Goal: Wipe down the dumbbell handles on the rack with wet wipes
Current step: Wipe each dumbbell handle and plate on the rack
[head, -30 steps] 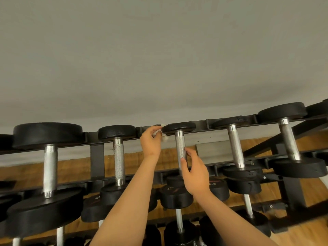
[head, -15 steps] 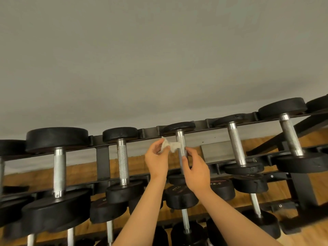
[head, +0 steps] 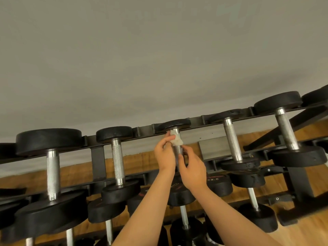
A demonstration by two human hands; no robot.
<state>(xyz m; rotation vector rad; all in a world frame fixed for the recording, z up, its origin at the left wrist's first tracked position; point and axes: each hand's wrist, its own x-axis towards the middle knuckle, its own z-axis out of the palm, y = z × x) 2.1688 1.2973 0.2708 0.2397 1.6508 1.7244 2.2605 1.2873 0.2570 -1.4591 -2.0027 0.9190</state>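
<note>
Right now the wiping is on the middle dumbbell (head: 174,124) of the rack's (head: 97,162) top tier. It lies across the front and rear rails with its handle (head: 178,151) running away from the person. The left hand (head: 164,155) has thumb and fingers closed in a pinch on a crumpled wet wipe (head: 176,140), pressed against the far end of the handle, just under the far head by the rear rail. The right hand (head: 193,167) is lower on the same handle, nearer the front rail, with thumb and forefinger curled lightly round the bare steel. It looks like a steadying grip.

To do this stroke well, I would spread the wipe so it wraps more of the bar, since only a bunched corner seems to touch one side at present. Draw it down the full length toward the front rail, pressing firmly so the damp cloth gets into the knurling. The right hand sits in that path, so it should either slide off or roll the bar to bring the underside round. The back of the handle is hidden, so I cannot tell whether it has been reached. The likely slip is skipping the smooth collars beside each head. The next dumbbell (head: 231,141) to the right looks like a sensible one to follow.
</note>
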